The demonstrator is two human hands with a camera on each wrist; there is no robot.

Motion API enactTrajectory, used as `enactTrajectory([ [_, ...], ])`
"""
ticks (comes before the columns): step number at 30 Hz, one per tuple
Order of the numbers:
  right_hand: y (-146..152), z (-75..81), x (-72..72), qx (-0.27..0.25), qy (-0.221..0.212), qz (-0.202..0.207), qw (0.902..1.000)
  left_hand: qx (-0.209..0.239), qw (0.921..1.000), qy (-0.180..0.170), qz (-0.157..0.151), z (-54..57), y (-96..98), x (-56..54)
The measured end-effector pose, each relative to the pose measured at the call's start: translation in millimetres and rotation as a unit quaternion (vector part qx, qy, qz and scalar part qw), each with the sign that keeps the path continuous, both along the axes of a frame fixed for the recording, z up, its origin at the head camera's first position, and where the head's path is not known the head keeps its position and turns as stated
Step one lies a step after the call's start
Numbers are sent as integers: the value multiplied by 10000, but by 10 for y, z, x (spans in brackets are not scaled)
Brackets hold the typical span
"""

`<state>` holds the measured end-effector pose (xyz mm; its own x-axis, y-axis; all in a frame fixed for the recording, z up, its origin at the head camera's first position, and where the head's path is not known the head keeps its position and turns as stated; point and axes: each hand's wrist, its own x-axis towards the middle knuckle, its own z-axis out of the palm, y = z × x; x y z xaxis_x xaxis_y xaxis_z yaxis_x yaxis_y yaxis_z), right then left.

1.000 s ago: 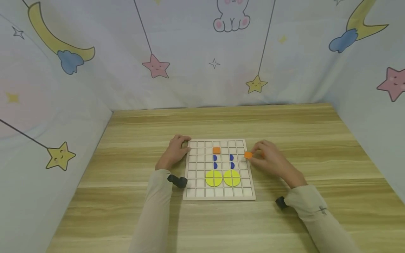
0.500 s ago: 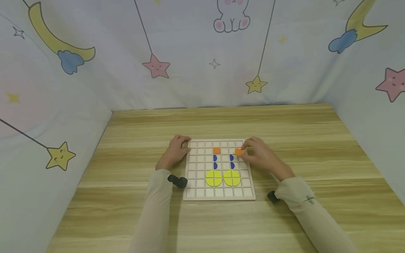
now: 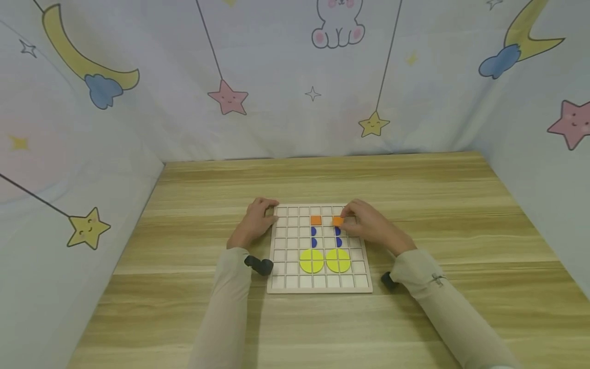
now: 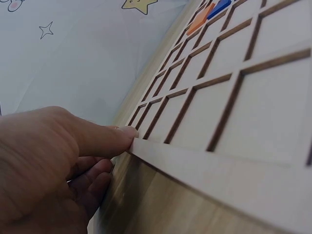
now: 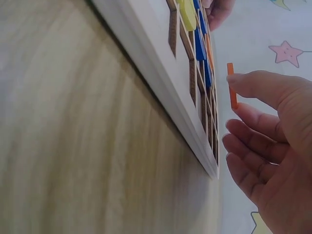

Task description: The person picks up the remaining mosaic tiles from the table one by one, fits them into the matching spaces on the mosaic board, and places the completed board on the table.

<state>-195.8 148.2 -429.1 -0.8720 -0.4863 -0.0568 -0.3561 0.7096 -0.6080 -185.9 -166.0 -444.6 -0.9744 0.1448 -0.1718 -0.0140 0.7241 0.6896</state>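
A square wooden grid board (image 3: 278,282) lies on the table. At its left edge is my left hand (image 3: 255,221), its straight thumb (image 4: 105,139) touching the rim and its other fingers loosely bent beside it. My right hand (image 3: 372,224) pinches an orange square tile (image 5: 232,87) between thumb and index finger. The tile stays raised over the board's back right part, just behind the right column of blue half-round tiles (image 3: 338,242). Another orange square tile (image 3: 315,220) sits in a cell behind the left blue column (image 3: 314,242).
Two yellow circles made of quarter tiles, a left one (image 3: 312,261) and a right one (image 3: 338,261), fill cells nearer the front. Wood-grain table (image 3: 207,184) surrounds the board. A printed cloth (image 3: 276,128) hangs behind and at both sides.
My right hand has moved left from beyond the board's right edge, bringing the orange tile over the cells behind the right blue column. The left hand has not moved.
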Motion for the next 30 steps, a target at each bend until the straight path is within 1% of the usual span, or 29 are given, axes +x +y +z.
enactTrajectory([
  [4,-64,-26,-35,-41,-130,71,9999,-11,10000,7,5,-10,-5,-3],
  [12,-188,-64,-102,28,-120,274,9995,-10,10000,40,6,-14,-8,-1],
  [17,-214,-67,-137,-23,-279,191,9994,14,10000,10,4,-26,-11,-7],
  [22,-221,-58,-152,25,-334,132,9994,35,10000,52,-37,-38,-16,-6],
  [30,-231,-28,-154,52,-396,136,9991,37,10000,17,-24,-18,-13,2],
])
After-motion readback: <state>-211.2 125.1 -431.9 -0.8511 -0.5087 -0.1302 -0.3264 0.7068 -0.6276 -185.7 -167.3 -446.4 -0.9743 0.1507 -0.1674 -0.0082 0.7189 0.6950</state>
